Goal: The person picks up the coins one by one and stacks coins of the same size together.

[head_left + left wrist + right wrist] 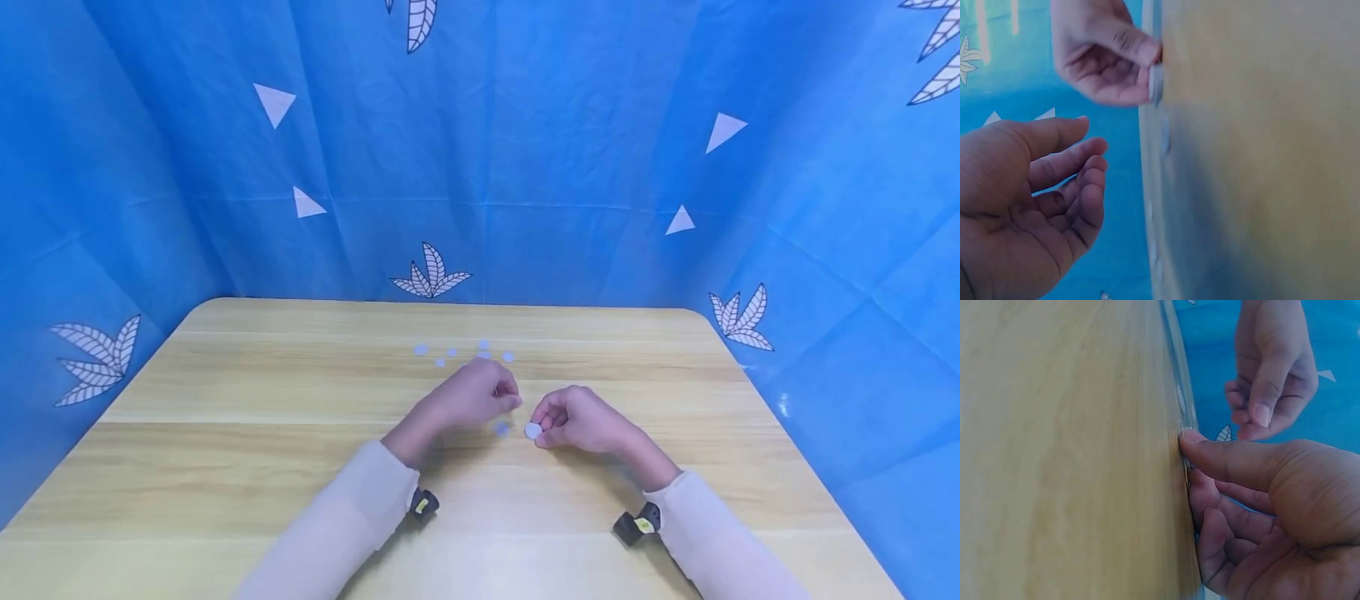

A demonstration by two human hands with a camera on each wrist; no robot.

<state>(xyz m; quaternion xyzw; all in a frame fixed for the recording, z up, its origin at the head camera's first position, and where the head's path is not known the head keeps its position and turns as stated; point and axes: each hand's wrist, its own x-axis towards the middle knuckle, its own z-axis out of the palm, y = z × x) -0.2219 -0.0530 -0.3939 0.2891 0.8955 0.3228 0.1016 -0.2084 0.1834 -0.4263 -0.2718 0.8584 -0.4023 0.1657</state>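
Observation:
In the head view my right hand pinches a small white disc between thumb and fingers, low at the tabletop. The left wrist view shows this disc nearly edge-on. My left hand hovers to its left with fingers loosely bent. A gap separates its thumb and fingertips, and they hold nothing. Below the left hand lies another pale disc on the wood. In the right wrist view the right hand's thumb and fingers are against the table, partly hiding what they hold.
Several small pale pieces lie scattered on the wooden table beyond the left hand, one partly hidden by it. A blue curtain with leaf and triangle prints stands behind the table and along both sides.

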